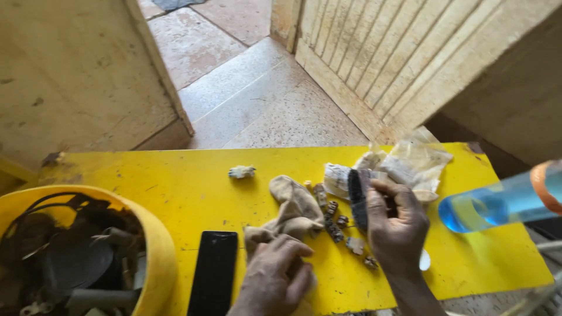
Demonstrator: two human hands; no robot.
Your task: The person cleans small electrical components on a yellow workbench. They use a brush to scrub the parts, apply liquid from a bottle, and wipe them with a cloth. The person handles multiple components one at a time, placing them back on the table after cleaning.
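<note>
Gripping a dark brush in my right hand, I have the fingers curled shut around its lower end, so the brush stands nearly upright over the yellow table. My left hand lies loosely curled at the near edge, its fingers pressing down on one end of a beige cloth; whether it truly pinches the cloth or only rests on it I cannot tell. The cloth runs crumpled away from that hand toward the middle of the table. Between the cloth and my right hand a row of small, dirty metal parts is strewn, some touching each other, a few just beside my right wrist. Behind the brush sit crumpled clear bags with pale stuff inside, close to the far edge. A small pale lump lies alone, well apart to the left of the cloth. A black phone lies flat just left of my left hand. At the table's left end a yellow bucket holds dark cables and odd parts. A blue-tinted bottle with an orange band juts in from the right, blurred and close to the camera, hiding part of the table's right end. Beyond the table are a stone floor and a wooden door.
</note>
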